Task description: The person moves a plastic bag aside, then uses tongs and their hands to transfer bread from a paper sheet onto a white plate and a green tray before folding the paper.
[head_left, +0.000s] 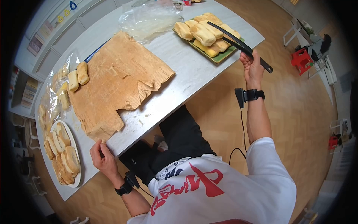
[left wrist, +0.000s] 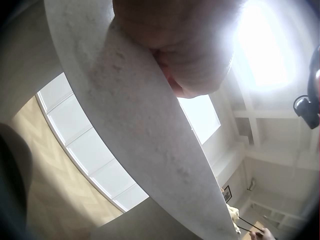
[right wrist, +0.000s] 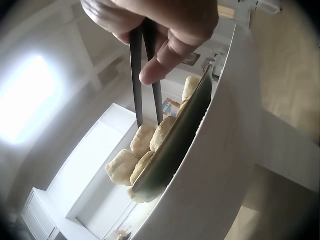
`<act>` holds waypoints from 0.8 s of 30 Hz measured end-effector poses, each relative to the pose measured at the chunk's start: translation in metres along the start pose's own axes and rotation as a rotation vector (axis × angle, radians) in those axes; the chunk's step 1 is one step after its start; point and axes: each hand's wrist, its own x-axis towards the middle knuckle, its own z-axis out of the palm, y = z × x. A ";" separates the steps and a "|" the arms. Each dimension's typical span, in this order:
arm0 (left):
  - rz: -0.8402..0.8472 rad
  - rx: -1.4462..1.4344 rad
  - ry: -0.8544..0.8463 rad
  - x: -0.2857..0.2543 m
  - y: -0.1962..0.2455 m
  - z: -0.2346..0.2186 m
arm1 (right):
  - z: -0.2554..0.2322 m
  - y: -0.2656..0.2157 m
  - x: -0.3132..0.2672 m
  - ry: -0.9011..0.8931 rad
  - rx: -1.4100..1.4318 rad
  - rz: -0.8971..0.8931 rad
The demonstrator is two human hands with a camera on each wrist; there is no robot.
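Note:
My right hand grips black tongs, which slant over a green plate piled with pale bread rolls. In the right wrist view the arms of the tongs stand apart, their tips right at the upper rolls. My left hand rests at the table's near edge with loosely curled fingers. Its fingertips are beside the lower corner of a torn brown paper sheet. From the left wrist, that hand shows over the tabletop edge, its fingertips hidden.
A white oval plate of split rolls stands at the left end of the table. Two rolls lie by the paper's left edge, near bagged bread. Clear plastic bags lie at the back. Red stools stand off right.

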 end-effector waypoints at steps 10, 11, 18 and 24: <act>-0.018 -0.009 -0.001 0.000 0.003 -0.001 | 0.010 -0.029 0.009 -0.095 -0.197 -0.111; -0.013 -0.006 0.001 0.000 0.002 0.000 | 0.011 -0.033 0.010 -0.101 -0.217 -0.118; -0.006 -0.007 0.004 -0.001 -0.001 0.000 | 0.014 -0.051 0.009 -0.122 -0.308 -0.165; 0.020 0.031 -0.029 -0.001 -0.005 -0.003 | 0.012 -0.064 0.003 -0.086 -0.350 -0.216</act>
